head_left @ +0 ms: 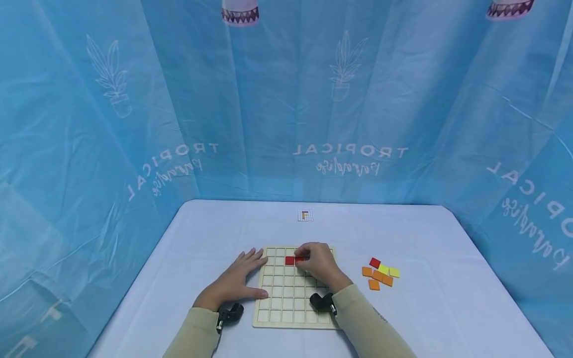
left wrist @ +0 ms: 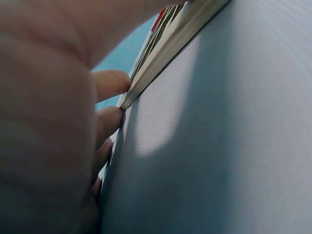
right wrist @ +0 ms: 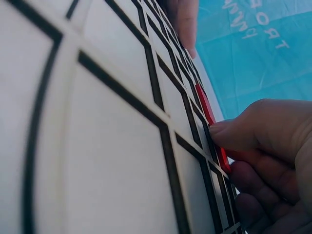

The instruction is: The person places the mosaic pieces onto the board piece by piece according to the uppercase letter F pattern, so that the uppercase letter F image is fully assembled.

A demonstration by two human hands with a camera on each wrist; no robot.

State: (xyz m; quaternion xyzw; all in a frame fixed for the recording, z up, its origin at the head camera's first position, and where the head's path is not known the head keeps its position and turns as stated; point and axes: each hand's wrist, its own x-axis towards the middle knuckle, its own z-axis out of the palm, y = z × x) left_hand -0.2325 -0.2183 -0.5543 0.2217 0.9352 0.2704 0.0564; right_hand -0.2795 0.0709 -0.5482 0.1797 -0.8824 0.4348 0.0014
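A pale wooden grid board (head_left: pixel 276 302) lies on the white table. One red square tile (head_left: pixel 289 260) sits in a cell of the second row from the far edge. Just right of it, my right hand (head_left: pixel 321 262) pinches a second red tile (right wrist: pixel 224 160) between thumb and fingers, at the neighbouring cell. Part of that tile is hidden by the fingers. My left hand (head_left: pixel 237 281) rests spread at the board's left edge, its thumb and a fingertip touching the rim. In the left wrist view, fingers (left wrist: pixel 111 84) touch the board's side.
Right of the board lie loose tiles: a red one (head_left: pixel 374 262), yellow ones (head_left: pixel 394 272) and several orange ones (head_left: pixel 373 285). A small printed grid card (head_left: pixel 305 215) with a coloured pattern lies beyond the board. Blue printed curtains (head_left: pixel 268 109) surround the table.
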